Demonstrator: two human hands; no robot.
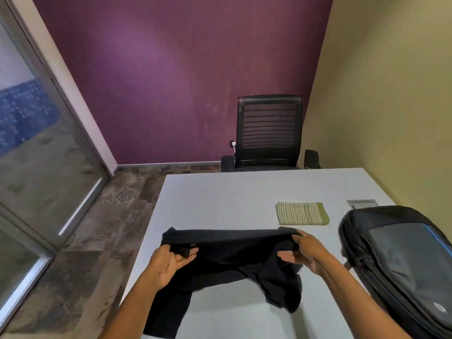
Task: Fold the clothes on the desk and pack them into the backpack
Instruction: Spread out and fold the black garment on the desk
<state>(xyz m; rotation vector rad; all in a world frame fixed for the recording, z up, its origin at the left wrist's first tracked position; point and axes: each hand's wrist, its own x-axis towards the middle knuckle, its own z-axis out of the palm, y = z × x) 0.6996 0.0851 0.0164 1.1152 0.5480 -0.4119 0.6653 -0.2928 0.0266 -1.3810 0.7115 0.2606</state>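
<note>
- The black garment (pixel 234 255) is plain and dark with no visible print; its upper edge is stretched into a nearly straight band between the two hands, at about 6 o'clock of the white desk (pixel 220 192).
- Below that band the cloth sags in soft creases; one part droops over the desk's near left edge, toward 7 o'clock, and another bunches on the desktop toward 5 o'clock.
- The left hand (pixel 168 263) grips the garment's left end, fingers curled round a wad of fabric.
- The right hand (pixel 305 253) pinches the right end between thumb and curled fingers.
- A folded striped cloth (pixel 302 213), cream with a green edge, lies flat at 2 o'clock from the garment, apart from it.
- The black backpack (pixel 401 260) lies on the desk at 3 o'clock, near the right hand.
- A black office chair (pixel 269 133) stands beyond the desk at 12 o'clock.
</note>
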